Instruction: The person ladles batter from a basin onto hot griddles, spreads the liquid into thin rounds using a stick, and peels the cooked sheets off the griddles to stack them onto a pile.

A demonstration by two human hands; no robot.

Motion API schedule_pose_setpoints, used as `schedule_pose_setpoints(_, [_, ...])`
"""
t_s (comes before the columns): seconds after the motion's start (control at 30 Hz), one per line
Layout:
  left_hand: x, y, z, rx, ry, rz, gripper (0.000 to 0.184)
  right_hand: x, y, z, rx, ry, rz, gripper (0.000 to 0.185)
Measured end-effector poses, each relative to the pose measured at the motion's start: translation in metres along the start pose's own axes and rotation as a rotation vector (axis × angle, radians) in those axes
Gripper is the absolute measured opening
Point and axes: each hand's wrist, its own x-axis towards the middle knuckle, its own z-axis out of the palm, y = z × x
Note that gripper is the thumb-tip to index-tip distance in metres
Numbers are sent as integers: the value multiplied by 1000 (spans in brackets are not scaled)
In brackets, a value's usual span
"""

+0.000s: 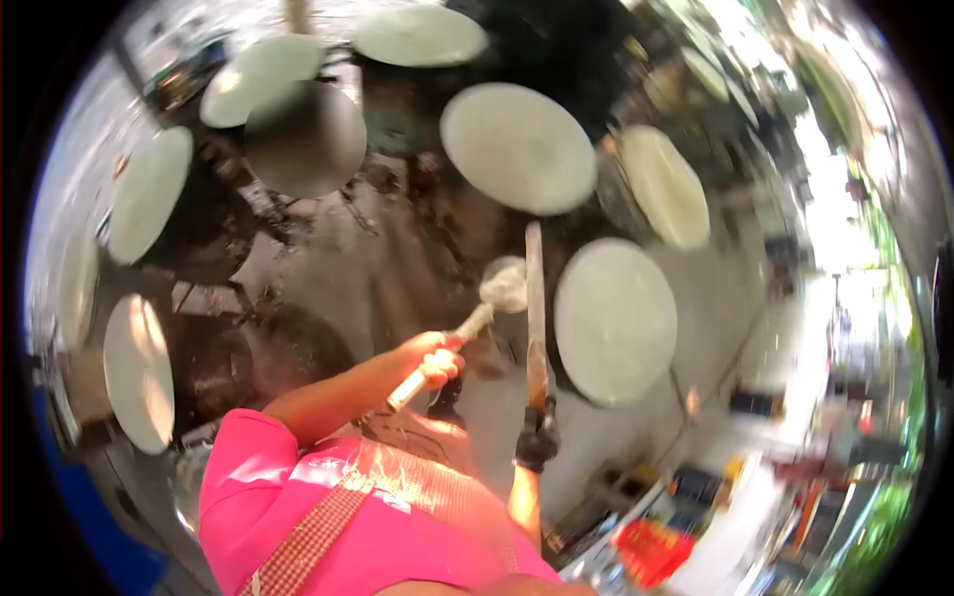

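Note:
My bare left hand is closed around the thick, pale handle of a ladle. Its whitish bowl points forward and to the right, and I cannot make out what is in it. My right hand, in a black glove, grips the lower end of a long flat spatula, which stands out ahead of me. The spatula's blade passes close to the ladle's bowl; whether they touch, I cannot tell. Just right of the blade is a pale round disc, with another pale disc beyond the tip.
Several more pale discs ring the work area, among them one at the left and one at the far right. A dark round disc sits among them. A red package lies at lower right near assorted goods.

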Motion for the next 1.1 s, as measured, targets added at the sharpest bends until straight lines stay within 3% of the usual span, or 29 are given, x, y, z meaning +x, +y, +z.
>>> schedule_pose_setpoints(0.03, [-9,10,-12,-131,-171,-120,6,-1,10,8,76,-37,-35,41])
schedule_pose_setpoints(0.1, [-35,-1,-13,316,112,419,16,22,-31,18,489,44,-30,36])
schedule_pose_setpoints(0.17, [-71,-22,-8,975,419,749,34,49,-46,32,597,-37,-45,33])
schedule_pose_setpoints(0.2, [-90,-22,-20,1083,405,820,42,65,-55,40,622,-92,-58,32])
schedule_pose_setpoints(0.3, [-113,-24,-52,865,429,847,42,122,-85,73,643,-282,-138,29])
schedule_pose_setpoints(0.43, [-126,-20,-109,75,139,1004,35,179,-139,129,622,-553,-330,25])
schedule_pose_setpoints(0.47, [-136,-38,-102,154,237,1132,34,190,-164,132,505,-609,-539,24])
schedule_pose_setpoints(0.5, [-148,-63,-92,227,347,1251,32,191,-200,131,527,-690,-590,24])
schedule_pose_setpoints(0.6, [-174,-105,-91,56,172,1434,30,183,-285,152,465,-878,-671,24])
schedule_pose_setpoints(0.7, [-203,-105,-130,-209,-51,1541,20,174,-365,240,377,-809,-947,25])
schedule_pose_setpoints(0.8, [-227,-105,-165,-456,-170,1555,11,136,-457,259,283,-790,-1042,31])
schedule_pose_setpoints(0.9, [-254,-112,-192,-516,-400,1473,13,109,-528,274,186,-688,-1024,38])
schedule_pose_setpoints(0.97, [-269,-119,-196,-507,-384,1518,12,90,-573,264,72,-710,-979,35])
schedule_pose_setpoints(1.07, [-287,-125,-191,-523,-543,1507,31,86,-585,296,-119,-419,-1237,37])
schedule_pose_setpoints(1.1, [-292,-127,-189,-543,-513,1530,30,88,-581,309,-108,-415,-1335,36])
